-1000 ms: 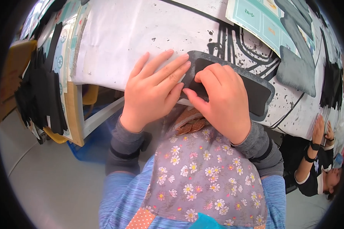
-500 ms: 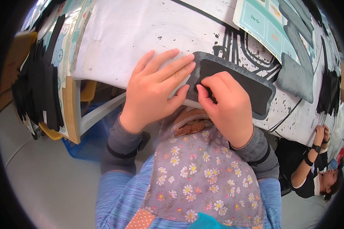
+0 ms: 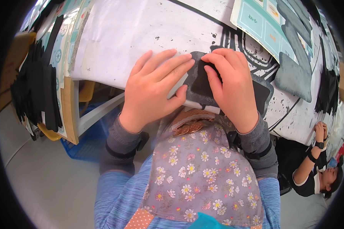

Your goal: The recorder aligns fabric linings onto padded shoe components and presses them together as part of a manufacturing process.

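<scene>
At the table's near edge lies a rounded rectangular board [image 3: 197, 58] with a mottled dark grey rim and a flat black panel [image 3: 261, 96] set in it. My left hand [image 3: 151, 87] is open, palm down and fingers spread, its fingertips at the board's left end. Over the black panel, my right hand [image 3: 235, 89] is closed, thumb and forefinger curled toward each other near the panel's far left part. Something dark shows between them; I cannot tell it from the panel behind. My right hand hides the middle of the board.
White sheeting with black specks and lines covers the table [image 3: 118, 42]. A green and white printed sheet [image 3: 256, 24] lies at the far right. Below left stands a blue crate [image 3: 82, 149] beside a white table leg. A person [image 3: 309, 168] in black is at the right.
My right hand has shifted up and slightly right, from the panel's near left part toward its far edge. My left hand has hardly moved.
</scene>
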The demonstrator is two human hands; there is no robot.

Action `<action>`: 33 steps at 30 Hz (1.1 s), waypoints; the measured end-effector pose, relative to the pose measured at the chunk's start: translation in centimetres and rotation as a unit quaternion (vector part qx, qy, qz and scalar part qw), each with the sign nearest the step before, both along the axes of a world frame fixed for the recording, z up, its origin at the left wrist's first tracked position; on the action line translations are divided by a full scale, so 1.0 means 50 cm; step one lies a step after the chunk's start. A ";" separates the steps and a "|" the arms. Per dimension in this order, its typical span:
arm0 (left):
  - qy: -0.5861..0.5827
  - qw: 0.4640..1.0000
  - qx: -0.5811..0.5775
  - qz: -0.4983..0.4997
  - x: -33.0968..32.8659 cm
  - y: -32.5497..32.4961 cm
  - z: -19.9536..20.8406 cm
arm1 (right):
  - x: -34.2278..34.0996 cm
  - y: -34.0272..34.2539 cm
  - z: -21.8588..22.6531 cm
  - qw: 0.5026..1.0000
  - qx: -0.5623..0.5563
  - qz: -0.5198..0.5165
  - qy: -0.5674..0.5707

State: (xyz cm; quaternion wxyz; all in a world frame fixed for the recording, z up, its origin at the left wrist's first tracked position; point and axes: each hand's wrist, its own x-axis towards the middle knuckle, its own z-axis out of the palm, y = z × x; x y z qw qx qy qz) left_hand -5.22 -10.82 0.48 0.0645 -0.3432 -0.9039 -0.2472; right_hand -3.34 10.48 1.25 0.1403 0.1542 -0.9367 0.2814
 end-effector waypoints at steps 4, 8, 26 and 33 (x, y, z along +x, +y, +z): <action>0.003 1.000 -0.010 0.009 0.002 0.006 0.002 | -0.013 0.002 -0.005 0.998 -0.057 0.007 -0.037; -0.001 1.000 -0.015 0.014 0.003 0.008 0.007 | -0.002 0.011 -0.012 0.979 -0.189 0.014 -0.071; -0.021 0.999 -0.026 0.025 0.017 0.015 0.009 | 0.080 0.120 -0.008 0.877 -0.449 0.117 -0.122; -0.020 0.999 -0.029 0.019 0.016 0.010 0.011 | 0.106 0.147 -0.008 0.805 -0.554 0.148 -0.148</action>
